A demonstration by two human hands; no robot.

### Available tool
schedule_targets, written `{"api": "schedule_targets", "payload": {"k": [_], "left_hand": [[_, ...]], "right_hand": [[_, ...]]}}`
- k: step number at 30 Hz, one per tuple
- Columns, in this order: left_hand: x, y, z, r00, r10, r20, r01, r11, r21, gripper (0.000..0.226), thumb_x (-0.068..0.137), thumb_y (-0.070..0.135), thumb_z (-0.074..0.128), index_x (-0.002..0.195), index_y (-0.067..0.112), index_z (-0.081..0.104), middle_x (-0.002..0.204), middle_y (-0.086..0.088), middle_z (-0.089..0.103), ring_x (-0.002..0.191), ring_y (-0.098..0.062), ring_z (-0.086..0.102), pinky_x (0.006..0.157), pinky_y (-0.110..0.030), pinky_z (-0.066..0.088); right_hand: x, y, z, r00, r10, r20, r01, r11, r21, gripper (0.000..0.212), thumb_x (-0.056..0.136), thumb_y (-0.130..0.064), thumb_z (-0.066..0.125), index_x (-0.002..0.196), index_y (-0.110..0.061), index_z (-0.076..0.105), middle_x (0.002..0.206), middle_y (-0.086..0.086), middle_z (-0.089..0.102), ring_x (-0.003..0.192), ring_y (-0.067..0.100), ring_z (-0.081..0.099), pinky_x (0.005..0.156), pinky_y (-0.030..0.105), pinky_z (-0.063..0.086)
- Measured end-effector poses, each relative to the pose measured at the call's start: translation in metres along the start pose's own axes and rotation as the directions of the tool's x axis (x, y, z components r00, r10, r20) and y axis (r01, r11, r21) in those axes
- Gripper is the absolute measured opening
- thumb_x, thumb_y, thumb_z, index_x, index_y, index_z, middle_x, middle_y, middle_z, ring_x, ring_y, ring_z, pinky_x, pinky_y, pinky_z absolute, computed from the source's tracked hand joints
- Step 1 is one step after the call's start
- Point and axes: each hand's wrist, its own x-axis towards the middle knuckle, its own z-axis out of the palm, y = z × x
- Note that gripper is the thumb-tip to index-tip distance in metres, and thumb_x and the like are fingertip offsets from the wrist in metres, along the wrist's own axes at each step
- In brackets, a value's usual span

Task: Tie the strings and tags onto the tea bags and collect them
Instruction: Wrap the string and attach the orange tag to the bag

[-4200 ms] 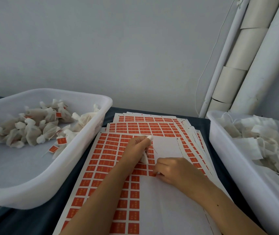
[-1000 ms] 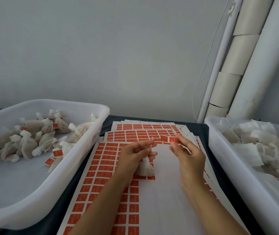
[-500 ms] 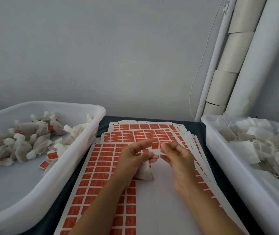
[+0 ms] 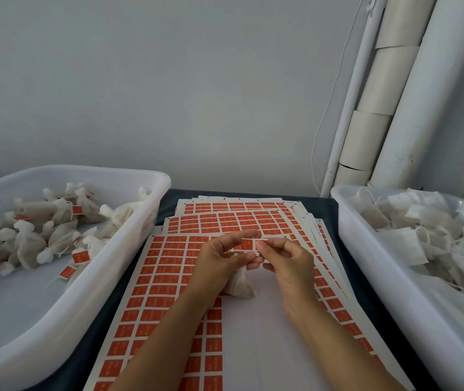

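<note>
Since half a second ago your hands have closed together: the orange tag now sits pinched between both sets of fingertips, folded or folding at its middle, where before it was only being brought across. From this, judge that the tag is being sealed around the string; the string itself is too thin to confirm.

Your left hand pinches the left half of the tag with thumb and forefinger, and its lower fingers hold the tea bag, which hangs just below the palm over the bare patch of the top tag sheet. Your right hand pinches the right half of the tag.

Count: one tea bag in work, one tag in work. Several tag sheets lie fanned in a stack beneath your hands; an exact count cannot be given. Two white tubs stand on the table. The left tub holds a pile of finished, tagged bags, too many and too overlapped to count. The right tub holds untagged bags, likewise uncountable.

Once the tag is pressed flat, the bag is ready for the left tub.
</note>
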Motion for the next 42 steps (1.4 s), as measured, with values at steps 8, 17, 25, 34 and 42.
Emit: {"api": "schedule_targets", "payload": {"k": [8, 17, 25, 34, 42], "left_hand": [[-0.0004, -0.0002, -0.0002, 1.000, 0.006, 0.013, -0.006, 1.000, -0.008, 0.033, 0.083, 0.001, 0.063, 0.101, 0.028, 0.069, 0.100, 0.011, 0.072, 0.080, -0.015, 0.072, 0.065, -0.017, 0.055], [-0.0008, -0.0014, -0.0014, 1.000, 0.019, 0.025, -0.018, 1.000, -0.004, 0.031, 0.085, 0.000, 0.061, 0.102, 0.025, 0.069, 0.099, 0.009, 0.073, 0.079, -0.015, 0.072, 0.065, -0.017, 0.054], [-0.0008, -0.0019, -0.0016, 1.000, 0.026, 0.018, -0.026, 1.000, 0.006, 0.028, 0.088, 0.004, 0.058, 0.103, 0.025, 0.069, 0.097, 0.004, 0.074, 0.078, -0.015, 0.071, 0.067, -0.018, 0.055], [-0.0014, -0.0027, -0.0026, 0.998, 0.061, -0.016, -0.061, 0.998, 0.018, 0.025, 0.091, 0.006, 0.055, 0.103, 0.022, 0.070, 0.090, -0.004, 0.074, 0.074, -0.017, 0.071, 0.068, -0.021, 0.056], [-0.0019, -0.0009, -0.0022, 0.998, 0.061, -0.009, -0.061, 0.998, 0.019, 0.027, 0.091, 0.005, 0.055, 0.101, 0.024, 0.069, 0.091, 0.002, 0.075, 0.070, -0.012, 0.070, 0.063, -0.019, 0.055]], "right_hand": [[-0.0001, 0.0008, 0.0011, 1.000, 0.000, 0.007, 0.000, 1.000, -0.009, 0.013, 0.079, -0.024, 0.071, 0.076, -0.033, 0.062, 0.078, -0.017, 0.066, 0.074, 0.008, 0.066, 0.059, 0.013, 0.051], [0.0004, 0.0032, -0.0007, 1.000, 0.029, 0.006, -0.029, 0.999, -0.017, 0.010, 0.079, -0.025, 0.072, 0.076, -0.031, 0.063, 0.079, -0.012, 0.068, 0.074, 0.010, 0.066, 0.051, 0.009, 0.048], [0.0024, 0.0061, -0.0013, 0.996, 0.077, 0.037, -0.078, 0.997, 0.016, 0.010, 0.079, -0.023, 0.072, 0.075, -0.030, 0.065, 0.072, -0.018, 0.068, 0.069, 0.007, 0.067, 0.051, 0.010, 0.048], [0.0056, 0.0066, 0.0004, 0.985, 0.168, 0.041, -0.170, 0.984, 0.049, 0.026, 0.078, -0.027, 0.073, 0.100, -0.023, 0.061, 0.085, -0.009, 0.066, 0.066, 0.007, 0.067, 0.048, 0.010, 0.047], [0.0070, 0.0043, -0.0039, 0.973, 0.133, 0.187, -0.137, 0.991, 0.006, 0.008, 0.082, -0.026, 0.068, 0.089, -0.026, 0.067, 0.075, -0.016, 0.070, 0.073, 0.003, 0.067, 0.054, 0.011, 0.049]]}}
